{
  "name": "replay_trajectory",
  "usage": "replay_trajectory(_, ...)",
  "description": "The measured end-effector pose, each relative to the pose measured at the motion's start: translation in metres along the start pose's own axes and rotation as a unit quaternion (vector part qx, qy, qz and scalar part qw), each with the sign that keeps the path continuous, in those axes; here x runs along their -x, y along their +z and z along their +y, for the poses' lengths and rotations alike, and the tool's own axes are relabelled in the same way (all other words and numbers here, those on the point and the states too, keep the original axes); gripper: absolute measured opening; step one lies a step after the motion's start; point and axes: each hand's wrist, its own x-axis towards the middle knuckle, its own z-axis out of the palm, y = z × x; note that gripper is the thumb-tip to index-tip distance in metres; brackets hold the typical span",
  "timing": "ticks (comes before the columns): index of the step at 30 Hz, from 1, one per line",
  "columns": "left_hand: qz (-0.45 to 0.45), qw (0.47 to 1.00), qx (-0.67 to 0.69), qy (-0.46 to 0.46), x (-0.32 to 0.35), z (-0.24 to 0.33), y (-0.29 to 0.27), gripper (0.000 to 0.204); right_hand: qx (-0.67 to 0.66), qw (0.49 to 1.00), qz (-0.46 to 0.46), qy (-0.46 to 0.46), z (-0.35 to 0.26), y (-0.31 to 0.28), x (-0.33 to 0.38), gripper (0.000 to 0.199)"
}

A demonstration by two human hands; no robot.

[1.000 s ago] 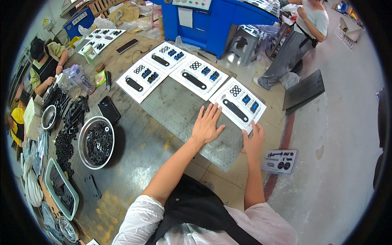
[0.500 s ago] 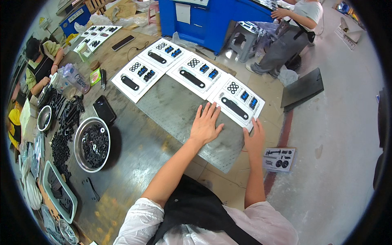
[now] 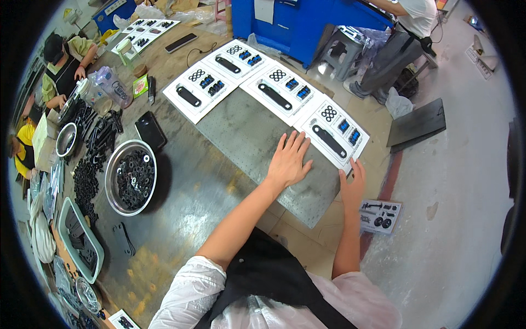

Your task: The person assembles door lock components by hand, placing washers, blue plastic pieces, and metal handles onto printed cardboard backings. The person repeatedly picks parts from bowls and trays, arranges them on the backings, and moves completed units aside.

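L hand (image 3: 289, 163) lies flat, fingers spread, palm down on the grey plate (image 3: 246, 137), just beside the near card (image 3: 332, 133). R hand (image 3: 353, 186) open too, fingertips on that card's lower corner at the plate edge; nothing gripped by either. Hands near each other, not touching.

Near card: white sheet w/ a long black bar, a cluster of black rings, blue bits in two spots. Three more cards (image 3: 276, 92) like it run up-left along the plate's far edge, same layout.

Containers, left of the plate: round steel bowl (image 3: 131, 176) about full of small black rings/washers. Smaller steel bowl (image 3: 66, 139) further left, contents can't tell. Pale green tray (image 3: 79, 239) at lower left holding flat black pieces. Loose heap of black parts (image 3: 90, 159) between bowls. Black phone (image 3: 150, 131) just above the big bowl.

On the floor right of the R hand, a small sheet (image 3: 380, 215) w/ black parts on it.
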Motion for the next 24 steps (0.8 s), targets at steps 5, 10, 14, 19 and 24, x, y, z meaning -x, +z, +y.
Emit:
replay_trajectory(5, 0.027, 1.0, 0.012, 0.004, 0.0, -0.002, 0.002, 0.064, 0.032, 0.999, -0.005, -0.014, 0.001, 0.0, -0.002, 0.053)
replay_trajectory(10, 0.024, 1.0, 0.011, 0.004, 0.001, 0.0, 0.0, 0.063, 0.046, 0.998, -0.015, -0.032, 0.008, -0.002, -0.002, 0.053)
replay_trajectory(14, 0.025, 1.0, 0.004, 0.001, 0.003, 0.002, 0.001, 0.062, 0.043, 0.998, -0.023, -0.025, 0.006, -0.004, 0.001, 0.053)
replay_trajectory(19, 0.014, 1.0, 0.008, -0.005, 0.003, 0.002, 0.001, 0.062, 0.043, 0.999, -0.014, -0.027, 0.011, 0.001, 0.001, 0.053)
replay_trajectory(24, 0.007, 1.0, 0.02, -0.002, 0.002, -0.001, 0.003, 0.063, 0.016, 1.0, -0.006, -0.025, 0.016, 0.009, 0.002, 0.053)
